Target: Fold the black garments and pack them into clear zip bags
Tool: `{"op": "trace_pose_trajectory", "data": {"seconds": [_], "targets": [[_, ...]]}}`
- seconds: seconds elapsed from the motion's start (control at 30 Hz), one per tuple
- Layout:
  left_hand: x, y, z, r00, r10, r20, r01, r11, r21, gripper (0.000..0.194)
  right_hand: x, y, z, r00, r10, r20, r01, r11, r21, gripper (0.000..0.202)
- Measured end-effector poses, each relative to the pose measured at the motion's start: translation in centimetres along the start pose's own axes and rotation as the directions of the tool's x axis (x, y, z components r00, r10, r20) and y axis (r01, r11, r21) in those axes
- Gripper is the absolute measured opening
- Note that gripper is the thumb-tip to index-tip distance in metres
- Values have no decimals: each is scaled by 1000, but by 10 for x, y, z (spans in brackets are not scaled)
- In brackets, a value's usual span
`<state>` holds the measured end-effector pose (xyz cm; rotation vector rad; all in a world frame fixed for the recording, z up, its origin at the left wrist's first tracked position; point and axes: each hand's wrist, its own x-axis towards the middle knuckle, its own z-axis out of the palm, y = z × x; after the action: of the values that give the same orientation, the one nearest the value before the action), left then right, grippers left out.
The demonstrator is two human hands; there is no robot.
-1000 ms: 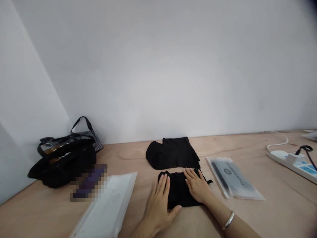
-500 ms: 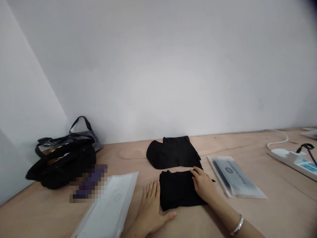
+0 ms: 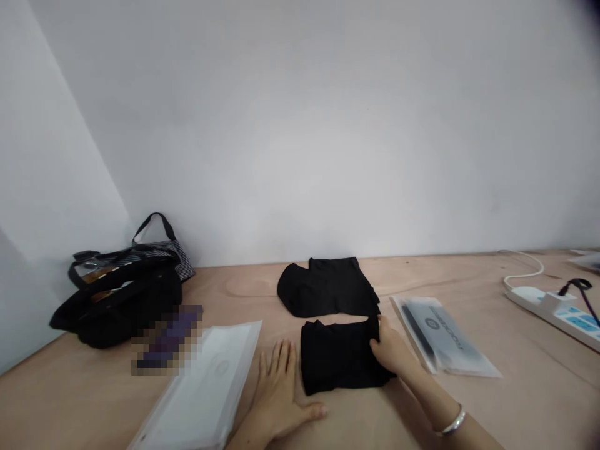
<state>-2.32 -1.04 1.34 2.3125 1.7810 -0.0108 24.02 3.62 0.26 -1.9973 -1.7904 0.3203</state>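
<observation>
A folded black cloth piece (image 3: 340, 356) lies flat in front of me on the wooden table. At its right edge my right hand (image 3: 392, 349) is closed, thumb and fingers pinching the fabric near the upper right corner. My left hand (image 3: 280, 397) rests flat on the table just left of the cloth, fingers spread, holding nothing. Behind the folded piece lies a second black cloth item (image 3: 330, 290), with a rounded left end; no hand touches it. A frosted plastic pouch (image 3: 443, 337) with printed lettering and something dark inside sits right of my right hand.
A white frosted pouch (image 3: 206, 381) lies left of my left hand. Beyond it are a blurred purple item (image 3: 171, 337), a black bag (image 3: 126, 306) and a striped bag (image 3: 185, 256). A white power strip (image 3: 557, 309) with cables stands at the right. The wall rises behind the table (image 3: 248, 284).
My right hand has shifted slightly right, from lying on the cloth to pinching its right edge, which is now bunched. My left hand has stayed nearly in place, sliding slightly left.
</observation>
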Motion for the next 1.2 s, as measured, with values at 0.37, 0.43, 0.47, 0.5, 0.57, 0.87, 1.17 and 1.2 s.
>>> {"op": "trace_pose_trajectory", "data": {"seconds": [0.37, 0.43, 0.47, 0.5, 0.57, 0.87, 1.17, 1.2], "targets": [[-3, 2, -5, 1000, -4, 25, 3, 1000, 14, 115, -27, -128, 19, 977, -211, 38, 207, 975, 75, 55], [-4, 0, -6, 999, 7, 33, -7, 1000, 7, 113, -36, -136, 27, 973, -219, 69, 218, 976, 20, 56], [-4, 0, -6, 999, 8, 35, -8, 1000, 3, 113, -39, -137, 28, 968, -240, 73, 240, 971, -3, 57], [-4, 0, -6, 999, 8, 36, -8, 1000, 1, 112, -43, -136, 29, 961, -266, 68, 268, 963, -23, 58], [-4, 0, -6, 999, 4, 38, -4, 1000, 1, 114, -47, -128, 25, 940, -335, 61, 338, 939, -62, 55], [-1, 0, -2, 1000, -9, 12, 9, 1000, -25, 119, -44, -47, 5, 613, -767, 192, 790, 588, -173, 33], [12, 9, -3, 979, 63, -192, -71, 997, -35, 120, -41, -24, -2, 633, -774, -20, 774, 633, -19, 38], [17, 12, -6, 966, 112, -235, -122, 992, -31, 119, -37, -24, -3, 660, -751, -30, 751, 660, -20, 45]]}}
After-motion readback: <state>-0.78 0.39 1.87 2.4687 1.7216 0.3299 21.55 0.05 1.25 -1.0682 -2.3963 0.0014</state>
